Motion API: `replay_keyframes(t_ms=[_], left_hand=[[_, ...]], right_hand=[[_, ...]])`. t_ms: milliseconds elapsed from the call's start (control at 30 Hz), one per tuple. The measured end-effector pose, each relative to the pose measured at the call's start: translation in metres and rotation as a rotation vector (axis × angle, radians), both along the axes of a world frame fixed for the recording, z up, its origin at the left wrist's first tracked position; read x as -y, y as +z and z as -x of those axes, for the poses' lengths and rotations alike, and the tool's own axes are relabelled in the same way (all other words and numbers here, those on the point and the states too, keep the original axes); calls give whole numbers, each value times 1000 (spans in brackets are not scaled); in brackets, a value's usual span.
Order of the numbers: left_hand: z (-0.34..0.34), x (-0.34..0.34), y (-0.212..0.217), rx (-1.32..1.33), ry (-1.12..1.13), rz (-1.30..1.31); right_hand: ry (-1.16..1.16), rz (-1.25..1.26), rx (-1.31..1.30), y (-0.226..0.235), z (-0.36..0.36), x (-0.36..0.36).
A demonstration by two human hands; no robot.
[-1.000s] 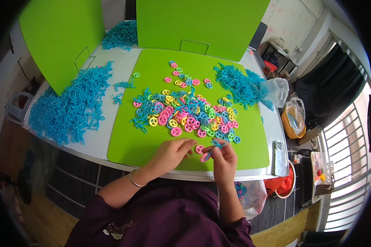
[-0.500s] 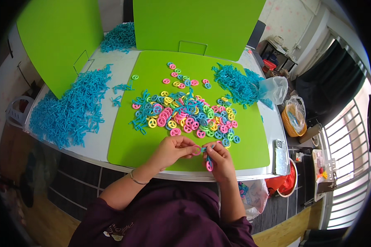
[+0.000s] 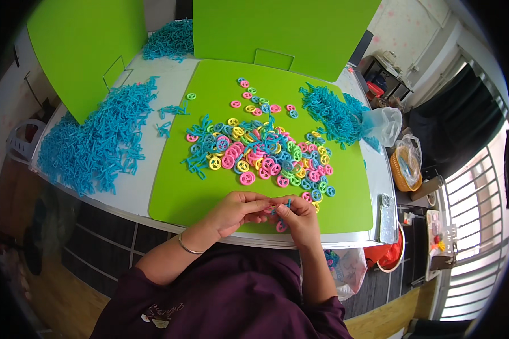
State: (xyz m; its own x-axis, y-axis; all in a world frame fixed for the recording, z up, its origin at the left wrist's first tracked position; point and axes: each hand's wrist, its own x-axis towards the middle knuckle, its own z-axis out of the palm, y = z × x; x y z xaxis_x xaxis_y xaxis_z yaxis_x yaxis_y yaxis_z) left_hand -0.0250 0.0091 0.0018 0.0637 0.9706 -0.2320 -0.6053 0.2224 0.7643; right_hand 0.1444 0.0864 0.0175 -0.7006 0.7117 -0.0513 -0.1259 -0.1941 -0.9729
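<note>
Above the near edge of the green board [image 3: 181,210], my two hands meet at the fingertips. My left hand [image 3: 234,213] pinches a small pink plastic wheel [image 3: 268,209], mostly covered by the fingers. Against it, my right hand [image 3: 301,221] grips a small blue plastic piece [image 3: 289,203], partly hidden behind the thumb. Below the right fingers hangs another wheel [image 3: 281,226], pinkish. Just beyond the hands spreads a pile of pink, yellow, green and blue wheels [image 3: 247,178], with thin blue pieces [image 3: 197,164] mixed in.
Large heaps of blue pieces lie at the left [image 3: 90,152], far left [image 3: 169,40] and right [image 3: 333,118]. Green panels [image 3: 277,34] stand upright at the back and left. A phone-like clear case [image 3: 387,219] rests on the right table edge, near a clear plastic bag [image 3: 383,125].
My hands have come together, bringing the pink wheel in my left fingers up against the blue piece in my right. The view has shifted slightly, so the table appears a little moved.
</note>
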Motion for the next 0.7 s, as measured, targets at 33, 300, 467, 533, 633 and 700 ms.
replay_keyframes(t_ms=[33,300,467,533,633,700], left_hand=[[0,0,-1,-13,5,14],[-1,-2,-2,-37,58,31],[-13,0,-4,-60,113,13],[-20,1,-6,-124,229,-86],[-23,2,-10,-115,281,-147],[-20,2,-11,-104,262,-135]], right_hand=[[-15,-58,26,-2,0,0],[-156,-223,178,-2,6,9],[-199,-125,89,-1,8,7],[-237,-107,72,-4,10,8],[-278,-138,96,-4,10,10],[-277,-187,138,-1,9,12]])
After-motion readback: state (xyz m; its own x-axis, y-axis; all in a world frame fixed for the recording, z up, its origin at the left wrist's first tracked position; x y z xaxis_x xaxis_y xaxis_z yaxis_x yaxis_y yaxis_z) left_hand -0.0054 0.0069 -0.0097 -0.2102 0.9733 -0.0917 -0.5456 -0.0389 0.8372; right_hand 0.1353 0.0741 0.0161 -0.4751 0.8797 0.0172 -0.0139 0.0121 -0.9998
